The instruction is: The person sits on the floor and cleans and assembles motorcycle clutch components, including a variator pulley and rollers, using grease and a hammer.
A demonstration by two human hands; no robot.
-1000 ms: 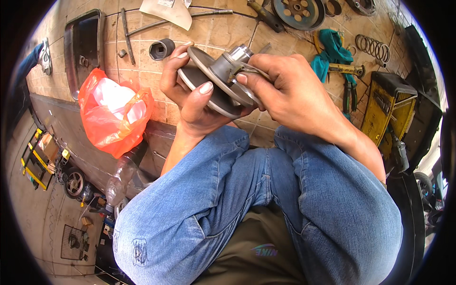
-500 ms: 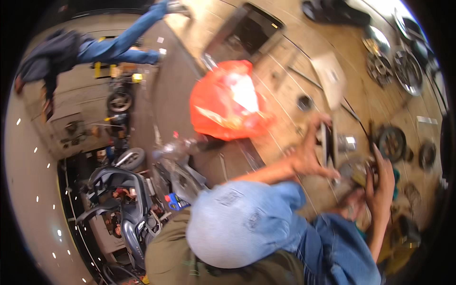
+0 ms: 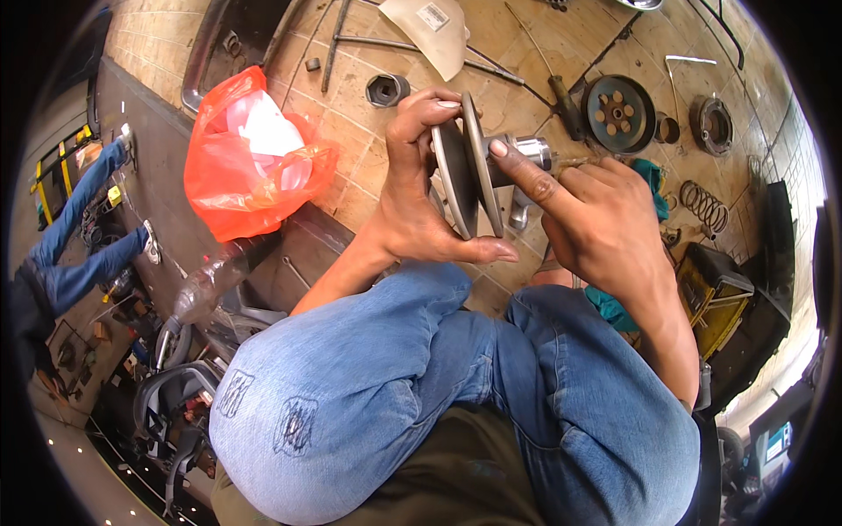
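Observation:
A two-disc scooter drive pulley stands on edge above my knees, its discs slightly apart. My left hand is closed around the discs, fingers at the top and thumb along the bottom. A shiny metal cylinder shows on the pulley's right side. My right hand is beside it, index finger stretched out to the right-hand disc near the hub. Its other fingers are curled, with no held thing visible; its thumb is mostly hidden. Below the cylinder, a small metal part lies on the tiles.
A red plastic bag lies at left, near a clear bottle. Ahead are a large socket, a cream panel and metal rods. A round drum, a coil spring and a yellow-black box are at right.
My view has turned and steadied. My right hand has come in from the right, its index finger now at the pulley. My left hand keeps the pulley.

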